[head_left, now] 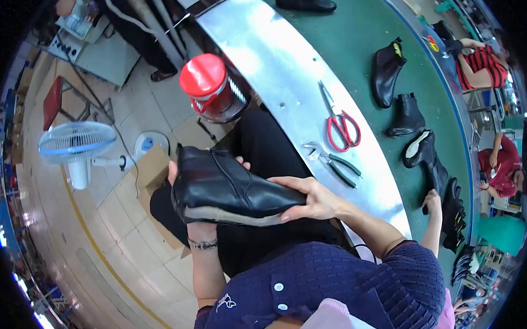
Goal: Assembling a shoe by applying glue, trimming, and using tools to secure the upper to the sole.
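Observation:
A black leather ankle boot (pixel 226 183) with a greyish sole edge lies on its length above my lap, its toe pointing right. My left hand (pixel 202 230) grips it at the heel end from beneath and behind; most of that hand is hidden by the boot, with fingertips showing past its upper edge. Around the toe, my right hand (pixel 314 200) is closed, thumb near the sole and fingers over the upper. To the right, on the metal ledge (pixel 259 48), lie red-handled scissors (pixel 342 130) and green-handled pliers (pixel 336 165).
Several black boots (pixel 388 73) stand along the green conveyor belt (pixel 352 34). Another person's hand (pixel 432 202) reaches toward the boots at right. A red-lidded container (pixel 205 79) stands beyond my knee. At left are a white fan (pixel 80 147) and a cardboard box (pixel 153 168).

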Demonstrator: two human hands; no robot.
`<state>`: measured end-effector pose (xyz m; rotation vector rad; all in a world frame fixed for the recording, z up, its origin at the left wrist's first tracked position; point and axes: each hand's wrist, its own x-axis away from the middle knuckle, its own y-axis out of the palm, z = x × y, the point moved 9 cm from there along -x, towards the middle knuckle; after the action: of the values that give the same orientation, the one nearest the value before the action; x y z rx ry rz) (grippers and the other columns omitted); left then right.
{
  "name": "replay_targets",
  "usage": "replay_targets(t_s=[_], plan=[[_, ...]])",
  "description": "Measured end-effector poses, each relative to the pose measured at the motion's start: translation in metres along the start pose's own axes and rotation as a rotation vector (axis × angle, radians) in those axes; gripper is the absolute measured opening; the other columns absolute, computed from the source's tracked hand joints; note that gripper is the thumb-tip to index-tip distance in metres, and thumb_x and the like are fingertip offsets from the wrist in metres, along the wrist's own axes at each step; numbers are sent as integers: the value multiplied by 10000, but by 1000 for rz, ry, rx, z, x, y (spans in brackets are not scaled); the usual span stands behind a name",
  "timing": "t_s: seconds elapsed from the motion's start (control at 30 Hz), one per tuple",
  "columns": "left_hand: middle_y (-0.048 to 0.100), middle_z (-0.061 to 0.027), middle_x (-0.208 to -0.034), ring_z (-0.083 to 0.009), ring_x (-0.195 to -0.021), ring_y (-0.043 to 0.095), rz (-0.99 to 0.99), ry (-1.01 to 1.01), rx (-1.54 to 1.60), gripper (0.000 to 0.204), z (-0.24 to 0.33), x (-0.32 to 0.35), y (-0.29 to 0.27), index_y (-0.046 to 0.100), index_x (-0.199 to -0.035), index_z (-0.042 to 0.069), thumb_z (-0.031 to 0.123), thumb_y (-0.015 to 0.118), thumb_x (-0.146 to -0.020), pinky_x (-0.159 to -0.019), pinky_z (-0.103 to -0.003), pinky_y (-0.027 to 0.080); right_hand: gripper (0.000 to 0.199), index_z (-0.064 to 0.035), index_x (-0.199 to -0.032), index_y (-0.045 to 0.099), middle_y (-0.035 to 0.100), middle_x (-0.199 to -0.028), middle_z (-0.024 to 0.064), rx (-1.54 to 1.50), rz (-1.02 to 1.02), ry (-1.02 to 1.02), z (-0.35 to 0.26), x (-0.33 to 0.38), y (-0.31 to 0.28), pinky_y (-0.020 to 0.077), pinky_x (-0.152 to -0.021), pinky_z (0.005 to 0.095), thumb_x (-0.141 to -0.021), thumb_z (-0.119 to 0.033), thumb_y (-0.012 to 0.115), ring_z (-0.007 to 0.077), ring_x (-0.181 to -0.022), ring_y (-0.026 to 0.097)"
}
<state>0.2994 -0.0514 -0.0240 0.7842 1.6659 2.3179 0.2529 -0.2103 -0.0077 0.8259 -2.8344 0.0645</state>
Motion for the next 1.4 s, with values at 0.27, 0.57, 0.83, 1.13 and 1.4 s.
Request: replay_targets(t_s=[0.27, 0.57, 0.83, 1.13, 1.4], plan=[[212, -253, -1528, -452, -1321, 392, 32, 90, -463, 660, -22, -20, 13, 4, -1537, 283, 551, 288, -1006, -1051, -551, 370, 536, -12, -1281, 569, 624, -1170, 66, -91, 857, -90, -7, 34, -140, 470, -884, 253, -787, -101, 756, 109, -1039, 594], [355, -230, -1470, -360, -1226, 523, 212, -3, -570, 633, -22, 14, -61, 44, -1541, 227, 450, 341, -1028, -1004, -439, 439, 499, -98, -1342, 529, 646, -1196, 171, 579, 1398, 40, 17, 19, -320, 467, -916, 360, -904, -315, 631, 284, -1091, 619], [490, -206, -1377, -313, -1213, 545, 220, -161, -636, 581, -56, 15, -66, 342, -1433, 46, 382, 500, -987, -1014, -422, 441, 517, -19, -1277, 561, 606, -1248, 190, 704, 902, -104, -25, -189, -351, 478, -923, 381, -846, -285, 662, 303, -1027, 635], [509, -190, -1359, -307, -1225, 537, 372, -161, -628, 485, -45, 13, -76, 416, -1376, 18, 326, 479, -1007, -1027, -422, 433, 741, 32, -1392, 397, 501, -1317, 262, 932, 912, -42, -19, -332, -447, 419, -1028, 419, -820, -331, 696, 358, -1234, 503], [527, -169, -1347, -276, -1206, 553, 323, -99, -610, 430, -34, 13, -68, 441, -1365, 21, 271, 467, -1015, -1006, -378, 448, 346, -52, -941, 700, 650, -901, 133, 909, 1239, -280, -20, -253, -428, 488, -789, 405, -829, -380, 693, 318, -886, 629]])
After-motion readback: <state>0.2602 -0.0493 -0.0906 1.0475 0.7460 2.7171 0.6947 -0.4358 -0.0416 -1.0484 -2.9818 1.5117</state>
